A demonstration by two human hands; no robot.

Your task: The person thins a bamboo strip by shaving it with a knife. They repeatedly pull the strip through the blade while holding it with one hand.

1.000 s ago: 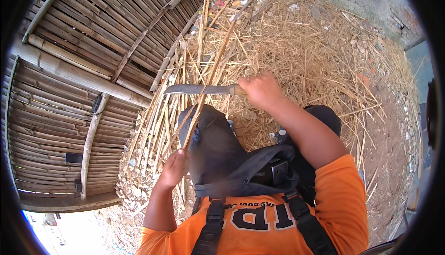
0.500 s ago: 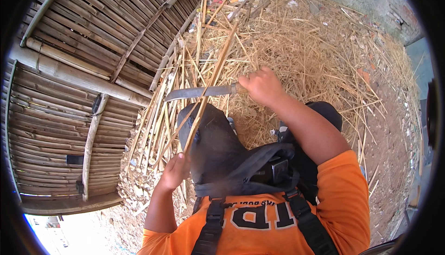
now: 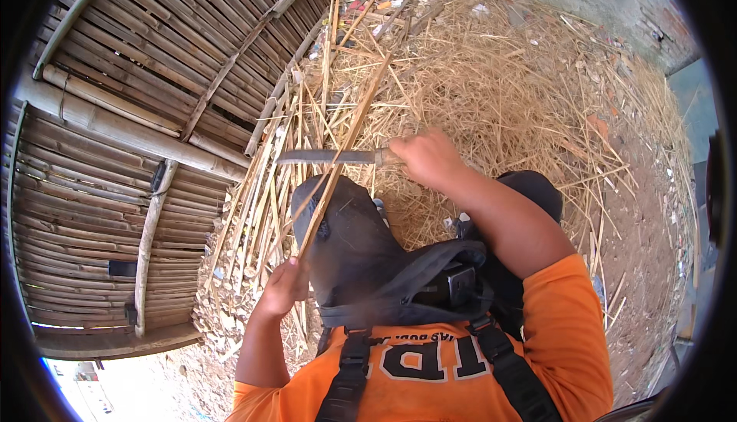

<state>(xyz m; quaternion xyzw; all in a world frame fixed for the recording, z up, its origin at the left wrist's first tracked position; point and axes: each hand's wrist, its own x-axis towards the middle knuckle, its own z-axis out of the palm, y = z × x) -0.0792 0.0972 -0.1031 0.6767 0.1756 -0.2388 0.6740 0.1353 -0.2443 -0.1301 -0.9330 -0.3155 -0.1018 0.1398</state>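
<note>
A long split bamboo strip (image 3: pixel 359 119) slants up and away past my left knee. Its near end sits in my left hand (image 3: pixel 284 287), whose fingers are closed round it. My right hand (image 3: pixel 430 159) grips the wooden handle of a machete (image 3: pixel 326 156). The broad dark blade lies crosswise over the strip, pointing left, just beyond my left knee. Where blade and strip cross they look to be touching; how deep the edge sits cannot be made out.
Bamboo slat wall (image 3: pixel 115 161) stands close on the left. Along its foot lie loose bamboo strips (image 3: pixel 257 199). Straw-like shavings (image 3: pixel 491 84) cover the ground ahead, up to a concrete wall (image 3: pixel 614 0). Scattered litter (image 3: pixel 376 0) lies at the far end.
My right hand and the machete have shifted slightly left and nearer to me, the blade now more level. The left hand has barely moved and keeps its hold on the strip.
</note>
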